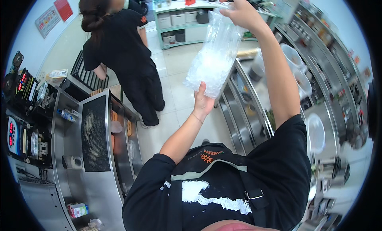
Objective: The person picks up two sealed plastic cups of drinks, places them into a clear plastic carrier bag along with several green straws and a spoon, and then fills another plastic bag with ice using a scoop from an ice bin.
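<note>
A clear plastic bag [213, 64] hangs at a tilt in front of me, its lower half filled with whitish, translucent pieces that look like ice. My right hand [241, 13] grips the gathered top of the bag, with the fingers curled at its mouth. Beneath the bulging lower end, my left hand [203, 101] supports the bag, thumb up along its near side. The left palm is partly hidden behind the plastic.
A person in black [119, 49] stands at the left, facing away. The steel counter [98, 189] on the left carries a black mat [95, 132] and sealing machines [27, 138]. Steel shelving [322, 52] with plastic tubs [315, 132] lines the right. A pale green counter [179, 28] stands ahead.
</note>
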